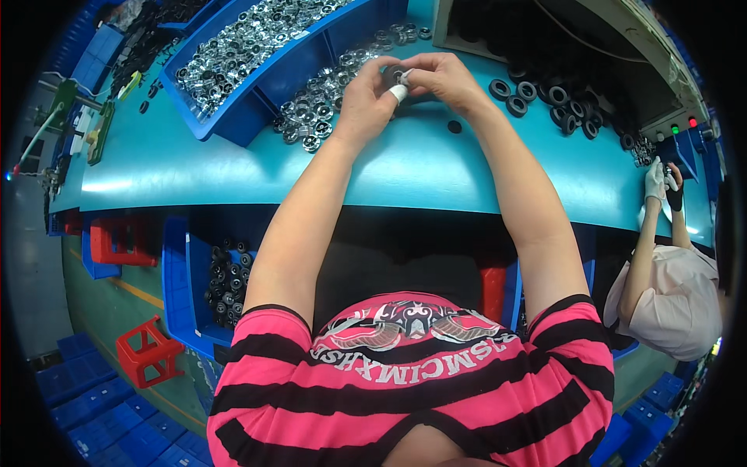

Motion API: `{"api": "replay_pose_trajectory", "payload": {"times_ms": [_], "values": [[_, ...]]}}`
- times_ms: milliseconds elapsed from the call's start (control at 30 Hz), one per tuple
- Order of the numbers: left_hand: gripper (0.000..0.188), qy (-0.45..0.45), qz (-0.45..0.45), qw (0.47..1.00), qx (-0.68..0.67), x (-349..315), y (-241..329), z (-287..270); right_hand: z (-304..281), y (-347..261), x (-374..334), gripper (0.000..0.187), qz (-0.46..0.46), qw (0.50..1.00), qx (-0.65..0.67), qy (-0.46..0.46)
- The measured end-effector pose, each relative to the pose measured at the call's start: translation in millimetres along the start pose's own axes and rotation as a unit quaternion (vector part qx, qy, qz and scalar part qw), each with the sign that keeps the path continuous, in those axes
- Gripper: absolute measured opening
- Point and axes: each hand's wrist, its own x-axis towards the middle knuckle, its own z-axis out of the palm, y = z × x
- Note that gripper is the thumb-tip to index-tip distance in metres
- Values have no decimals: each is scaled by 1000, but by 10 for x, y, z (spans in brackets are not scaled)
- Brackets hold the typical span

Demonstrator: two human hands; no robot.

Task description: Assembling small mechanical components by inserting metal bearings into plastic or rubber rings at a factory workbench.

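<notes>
Over the turquoise table (420,175), my left hand (366,101) and my right hand (447,82) meet around a small dark wheel (394,75). Fingers of both hands are closed on it, and they hide most of its shape. White coverings wrap my left thumb tip and a fingertip of my right hand. Beside my left hand lies a heap of shiny clear wheel hubs (315,117) with dark centres. To the right of my right hand are several black rubber rings (516,106). One small black disc (454,126) rests on the table just below my right hand.
A blue bin (253,117) full of clear hubs stands at the back left. The grey housing (657,58) of a machine rises at the back right. A co-worker (669,296) handles small parts at the far right. Below the table are a blue crate (177,272) and red stools (148,354).
</notes>
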Motion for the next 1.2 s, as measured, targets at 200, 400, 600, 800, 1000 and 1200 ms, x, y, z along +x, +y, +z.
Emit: {"api": "replay_pose_trajectory", "payload": {"times_ms": [200, 400, 600, 800, 1000, 1200], "values": [[40, -11, -59, 998, -20, 57, 58, -14, -101, 5, -20, 40, 26, 992, 113, -46], [37, -7, -15, 998, 68, 88, -50, -24, 37, 44, 31, 35, 11, 999, -10, 33], [34, 9, -7, 998, 64, 74, -1, -13, 38, 2, -8, 31, -3, 999, 21, 24], [35, 18, 50, 998, -36, 71, 9, 19, -187, 63, 45, 22, -105, 964, -86, 227], [16, 34, 88, 993, 71, -352, 695, -282, -771, 68, 222, 32, -137, 832, -364, 396], [22, 142, 17, 907, 396, -1921, 992, -1588, -1325, -32, 841, 80, 54, 809, -543, 221]]}}
